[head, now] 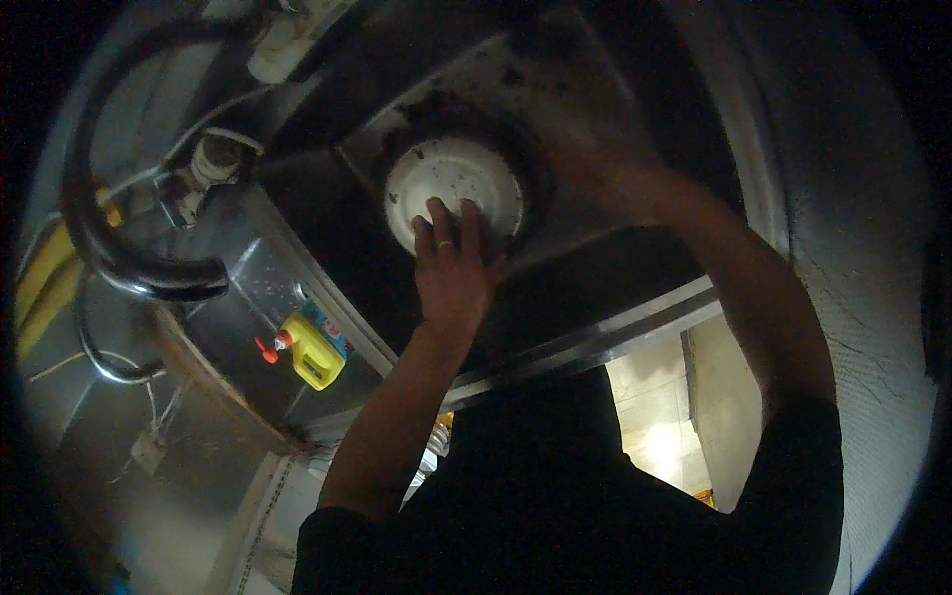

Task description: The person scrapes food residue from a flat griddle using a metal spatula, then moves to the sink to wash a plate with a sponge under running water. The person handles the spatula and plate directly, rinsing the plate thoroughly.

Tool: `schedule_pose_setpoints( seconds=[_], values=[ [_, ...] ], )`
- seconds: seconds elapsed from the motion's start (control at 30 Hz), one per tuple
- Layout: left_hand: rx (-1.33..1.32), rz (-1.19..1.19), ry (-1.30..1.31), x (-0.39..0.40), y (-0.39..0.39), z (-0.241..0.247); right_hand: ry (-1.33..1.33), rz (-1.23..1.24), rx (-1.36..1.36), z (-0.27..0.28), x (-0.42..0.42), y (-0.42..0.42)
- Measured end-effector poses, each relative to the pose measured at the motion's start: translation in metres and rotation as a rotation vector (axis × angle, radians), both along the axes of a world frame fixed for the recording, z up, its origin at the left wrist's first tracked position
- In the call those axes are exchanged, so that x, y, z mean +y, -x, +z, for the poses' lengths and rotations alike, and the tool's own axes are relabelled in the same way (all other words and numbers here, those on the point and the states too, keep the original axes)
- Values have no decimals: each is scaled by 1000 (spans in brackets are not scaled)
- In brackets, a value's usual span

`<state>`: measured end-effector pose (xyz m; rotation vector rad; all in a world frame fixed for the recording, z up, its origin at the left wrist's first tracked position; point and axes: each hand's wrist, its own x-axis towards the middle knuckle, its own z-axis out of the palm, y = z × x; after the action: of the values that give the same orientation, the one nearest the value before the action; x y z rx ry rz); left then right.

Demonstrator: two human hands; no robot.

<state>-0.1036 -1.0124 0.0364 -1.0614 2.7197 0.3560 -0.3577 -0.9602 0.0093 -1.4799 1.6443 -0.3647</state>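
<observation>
A pale round disc (452, 175) with a raised rim and dark specks lies within a blackened ring on a stained metal surface. My left hand (452, 271) rests on its near side, with several fingers spread across the face. A ring shows on one finger. The thumb is mostly in shadow, so its grip on the rim is unclear. To the right of the disc, my right hand (595, 167) reaches over the metal panel (506, 74). That hand is dim and blurred, and whether it holds anything cannot be made out.
A yellow bottle (316, 353) with a red spray nozzle is at the left, beside a metal edge (327, 286). A thick dark curved pipe (89, 178) arches on the far left. Another metal edge (587, 338) runs in front of my body. Much is in deep shadow.
</observation>
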Motion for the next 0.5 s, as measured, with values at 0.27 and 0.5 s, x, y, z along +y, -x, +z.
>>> schedule_pose_setpoints(
  seconds=[0.27,0.5],
  values=[
    [-16,-9,-3,-2,4,1,-157,2,-44,30,-11,6],
    [19,-31,12,-1,5,-2,-244,49,-170,-23,-36,18]
  ],
)
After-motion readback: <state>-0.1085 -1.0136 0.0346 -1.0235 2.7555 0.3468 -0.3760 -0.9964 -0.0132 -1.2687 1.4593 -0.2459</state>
